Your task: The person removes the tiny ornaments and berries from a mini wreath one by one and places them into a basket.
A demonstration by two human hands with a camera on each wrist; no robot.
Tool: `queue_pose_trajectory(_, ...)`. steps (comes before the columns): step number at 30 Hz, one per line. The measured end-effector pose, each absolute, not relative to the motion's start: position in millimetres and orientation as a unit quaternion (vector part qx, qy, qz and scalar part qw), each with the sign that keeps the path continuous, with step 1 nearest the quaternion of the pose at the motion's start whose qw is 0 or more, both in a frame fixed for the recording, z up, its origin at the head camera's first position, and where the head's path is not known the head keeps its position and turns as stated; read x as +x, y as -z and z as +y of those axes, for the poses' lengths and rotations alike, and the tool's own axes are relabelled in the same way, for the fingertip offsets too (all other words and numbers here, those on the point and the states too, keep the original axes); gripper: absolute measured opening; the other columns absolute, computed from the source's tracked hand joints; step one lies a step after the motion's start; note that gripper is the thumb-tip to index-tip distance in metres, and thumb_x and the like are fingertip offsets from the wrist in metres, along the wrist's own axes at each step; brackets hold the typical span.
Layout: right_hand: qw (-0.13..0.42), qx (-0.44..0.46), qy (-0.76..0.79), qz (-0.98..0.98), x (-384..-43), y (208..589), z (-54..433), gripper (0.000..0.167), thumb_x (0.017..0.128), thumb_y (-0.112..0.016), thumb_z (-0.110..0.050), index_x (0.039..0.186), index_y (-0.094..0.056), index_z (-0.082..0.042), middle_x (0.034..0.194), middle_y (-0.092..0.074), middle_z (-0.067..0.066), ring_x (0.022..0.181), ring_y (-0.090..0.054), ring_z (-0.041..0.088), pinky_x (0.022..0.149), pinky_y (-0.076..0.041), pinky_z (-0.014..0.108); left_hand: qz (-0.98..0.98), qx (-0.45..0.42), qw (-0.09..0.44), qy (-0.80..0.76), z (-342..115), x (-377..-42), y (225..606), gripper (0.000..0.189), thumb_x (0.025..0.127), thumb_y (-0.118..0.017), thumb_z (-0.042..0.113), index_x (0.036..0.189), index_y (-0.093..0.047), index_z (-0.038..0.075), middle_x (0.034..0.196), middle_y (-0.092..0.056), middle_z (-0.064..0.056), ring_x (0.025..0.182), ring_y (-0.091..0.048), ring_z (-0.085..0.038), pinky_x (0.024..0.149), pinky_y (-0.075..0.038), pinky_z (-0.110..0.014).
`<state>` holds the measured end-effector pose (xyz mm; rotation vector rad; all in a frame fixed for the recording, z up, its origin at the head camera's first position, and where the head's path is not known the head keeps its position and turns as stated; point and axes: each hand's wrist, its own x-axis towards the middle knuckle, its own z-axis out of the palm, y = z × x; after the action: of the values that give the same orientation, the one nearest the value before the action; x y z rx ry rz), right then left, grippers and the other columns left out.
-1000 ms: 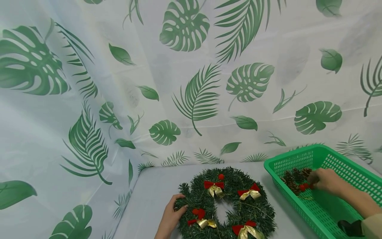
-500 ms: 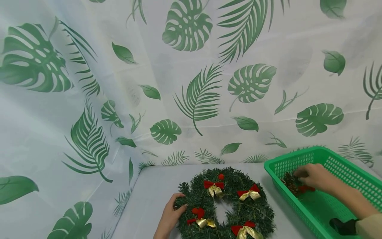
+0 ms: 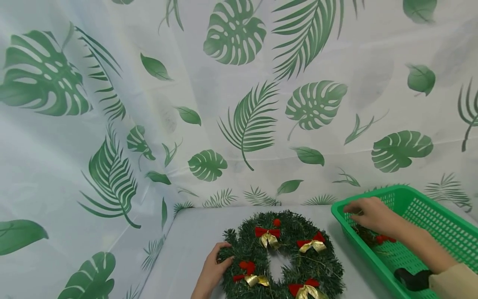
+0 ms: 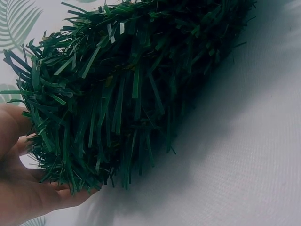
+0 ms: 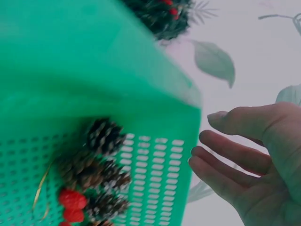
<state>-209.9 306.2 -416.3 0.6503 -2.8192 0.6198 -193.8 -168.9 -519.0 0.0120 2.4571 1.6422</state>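
A round green tinsel wreath [image 3: 242, 236] lies on the white table, dressed with red-and-gold bows and small red balls. My left hand [image 3: 213, 270] grips its left edge, and the left wrist view shows the fingers [image 4: 77, 195] under the tinsel. Over the far left corner of a green plastic basket [image 3: 396, 193] is my right hand [image 3: 373, 216], its fingers loosely bent with nothing between them. Several brown pine cones [image 5: 106, 136] lie in that basket, beside red balls [image 5: 73, 200] and a thin gold cord [image 5: 41, 188]. In the head view the right hand hides part of them.
White cloth walls with green leaf prints [image 3: 246, 120] rise behind and to the left of the white table [image 3: 186, 249]. The basket's raised rim stands to the right of the wreath. A black band [image 3: 410, 279] sits on the right wrist.
My right hand has risen from among the pine cones and moved left to the basket's far corner. The left hand keeps its grip on the wreath.
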Motion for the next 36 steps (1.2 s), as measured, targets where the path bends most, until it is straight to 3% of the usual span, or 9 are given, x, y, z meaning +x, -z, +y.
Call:
queue_pose_trajectory(13,0.096,0.232,-0.252,-0.935,-209.1,408.3,273.9,0.015,0.087,-0.075,-0.001,0.102,-0.077,-0.003,0.097,-0.077,0.010,0.085,-0.073,0.025,0.069,-0.058,0.034,0.836,0.012,0.093,-0.541,-170.3,-191.7,520.6,0.040,0.094,-0.067,0.013,0.133,-0.059,0.013,0.156,-0.043,-0.028,0.139,-0.043,-0.052,0.088,-0.050,-0.050)
queue_pose_trajectory(17,0.104,0.251,-0.269,-0.924,-212.5,405.6,263.0,0.016,0.088,-0.076,-0.001,0.103,-0.077,-0.004,0.099,-0.077,0.009,0.086,-0.073,0.025,0.069,-0.059,0.031,0.835,0.014,0.091,-0.542,-168.6,-192.0,519.1,0.040,0.094,-0.066,0.013,0.133,-0.059,0.013,0.157,-0.042,-0.027,0.132,-0.049,-0.045,0.080,-0.045,-0.045)
queue_pose_trajectory(29,0.090,0.289,-0.284,-0.910,-223.4,411.3,232.7,0.016,0.088,-0.076,-0.002,0.104,-0.076,-0.001,0.094,-0.076,0.007,0.081,-0.073,0.020,0.068,-0.059,0.029,0.836,0.019,0.088,-0.542,-168.5,-192.1,517.7,0.040,0.093,-0.065,0.011,0.133,-0.059,0.011,0.154,-0.044,-0.030,0.111,-0.055,-0.031,0.075,-0.041,-0.042)
queue_pose_trajectory(36,0.081,0.303,-0.289,-0.905,-228.4,415.7,219.2,0.018,0.088,-0.075,-0.001,0.106,-0.076,-0.001,0.095,-0.077,0.009,0.082,-0.074,0.021,0.069,-0.060,0.028,0.835,0.021,0.092,-0.542,-169.6,-192.4,517.9,0.039,0.094,-0.065,0.013,0.133,-0.058,0.011,0.153,-0.044,-0.030,0.104,-0.052,-0.029,0.073,-0.040,-0.041)
